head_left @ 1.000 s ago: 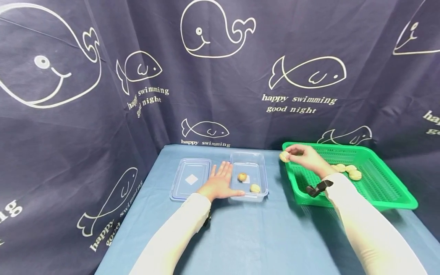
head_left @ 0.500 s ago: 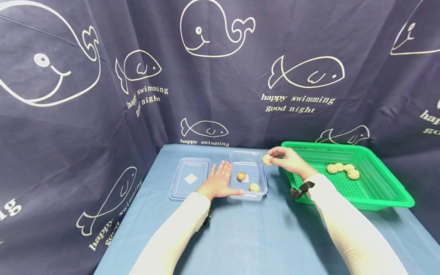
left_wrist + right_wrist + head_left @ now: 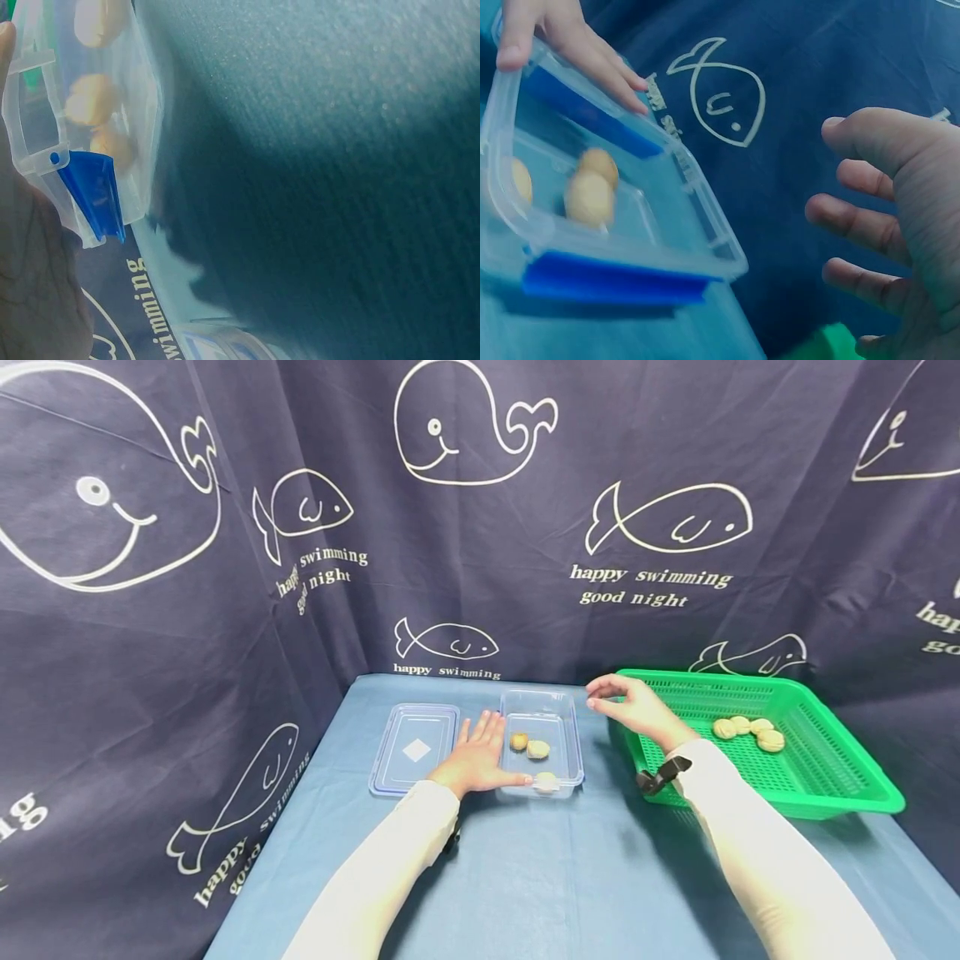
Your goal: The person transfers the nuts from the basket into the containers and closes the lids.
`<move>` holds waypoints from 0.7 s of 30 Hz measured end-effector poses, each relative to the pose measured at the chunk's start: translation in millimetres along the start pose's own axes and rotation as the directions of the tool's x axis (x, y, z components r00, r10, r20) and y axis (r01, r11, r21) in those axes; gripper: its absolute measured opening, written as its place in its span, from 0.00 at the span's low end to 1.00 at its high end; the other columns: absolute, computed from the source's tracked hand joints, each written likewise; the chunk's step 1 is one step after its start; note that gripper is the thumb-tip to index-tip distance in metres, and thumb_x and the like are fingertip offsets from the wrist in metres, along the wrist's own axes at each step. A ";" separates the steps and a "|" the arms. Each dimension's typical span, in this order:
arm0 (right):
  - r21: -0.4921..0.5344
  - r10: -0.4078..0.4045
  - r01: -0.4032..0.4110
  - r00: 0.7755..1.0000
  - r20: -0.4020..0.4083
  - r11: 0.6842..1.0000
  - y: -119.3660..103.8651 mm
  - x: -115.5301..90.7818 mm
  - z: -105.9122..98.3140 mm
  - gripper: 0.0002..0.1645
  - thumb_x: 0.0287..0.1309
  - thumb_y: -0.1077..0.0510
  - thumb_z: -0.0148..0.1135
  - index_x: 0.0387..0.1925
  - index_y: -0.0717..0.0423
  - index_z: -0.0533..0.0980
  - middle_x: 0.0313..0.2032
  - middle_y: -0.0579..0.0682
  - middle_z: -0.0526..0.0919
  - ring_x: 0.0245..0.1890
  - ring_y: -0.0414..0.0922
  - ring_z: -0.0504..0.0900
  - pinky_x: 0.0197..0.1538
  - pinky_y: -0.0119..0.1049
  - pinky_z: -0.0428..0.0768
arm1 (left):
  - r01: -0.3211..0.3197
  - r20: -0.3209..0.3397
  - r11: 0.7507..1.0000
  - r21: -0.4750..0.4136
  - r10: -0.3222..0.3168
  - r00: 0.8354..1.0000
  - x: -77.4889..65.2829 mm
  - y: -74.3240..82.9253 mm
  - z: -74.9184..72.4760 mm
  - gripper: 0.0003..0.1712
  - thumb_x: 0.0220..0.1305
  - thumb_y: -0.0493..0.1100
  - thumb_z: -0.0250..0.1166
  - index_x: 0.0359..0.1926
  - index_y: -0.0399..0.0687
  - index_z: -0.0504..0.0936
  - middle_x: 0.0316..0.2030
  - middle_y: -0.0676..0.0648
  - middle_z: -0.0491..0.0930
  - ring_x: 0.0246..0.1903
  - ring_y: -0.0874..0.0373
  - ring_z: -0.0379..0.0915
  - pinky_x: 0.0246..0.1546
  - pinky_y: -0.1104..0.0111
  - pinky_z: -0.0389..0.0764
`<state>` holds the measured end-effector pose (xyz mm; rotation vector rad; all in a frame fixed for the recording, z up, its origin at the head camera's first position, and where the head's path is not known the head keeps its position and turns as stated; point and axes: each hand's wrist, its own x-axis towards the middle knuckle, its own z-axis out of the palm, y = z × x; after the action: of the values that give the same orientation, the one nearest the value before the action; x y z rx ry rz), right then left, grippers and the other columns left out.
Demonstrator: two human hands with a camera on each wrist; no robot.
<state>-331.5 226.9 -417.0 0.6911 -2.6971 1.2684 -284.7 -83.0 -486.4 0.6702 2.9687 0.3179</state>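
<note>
A clear plastic food container (image 3: pixel 543 710) with blue clips holds three walnuts; one walnut (image 3: pixel 537 749) lies against a browner one (image 3: pixel 518 741), and the third (image 3: pixel 546 781) is by the near wall. My left hand (image 3: pixel 480 760) rests along the container's left rim with fingers spread, its thumb over the near corner. Just right of the container, my right hand (image 3: pixel 630 706) hovers with loosely bent fingers and nothing between them. In the right wrist view its fingers (image 3: pixel 855 217) stand apart from the thumb, beside the container's blue clip (image 3: pixel 615 279).
A green plastic basket (image 3: pixel 832 806) stands on the right with several walnuts (image 3: pixel 770 740) in it. Left of the container lies its clear lid (image 3: pixel 397 768) with a blue edge. A dark printed curtain (image 3: pixel 525 568) rises behind the blue-covered table (image 3: pixel 517 893).
My right hand moved left from the basket with a walnut and let it go into the container. The walnuts inside shifted. My left hand stayed put.
</note>
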 end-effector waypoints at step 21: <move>0.055 0.118 -0.108 0.971 -0.209 0.993 75.4 -46.4 -106.1 0.24 0.67 0.54 0.66 0.59 0.62 0.75 0.42 0.28 0.83 0.41 0.24 0.80 0.43 0.17 0.73 | 0.009 -0.003 1.000 0.003 -0.009 1.000 -0.5 -0.3 0.1 0.72 0.52 0.85 0.54 0.81 0.41 0.42 0.80 0.41 0.43 0.80 0.48 0.30 0.76 0.47 0.33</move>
<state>-334.6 365.1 -413.3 0.3849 -2.5732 1.3451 -284.3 -83.4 -486.5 0.6574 2.9752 0.3140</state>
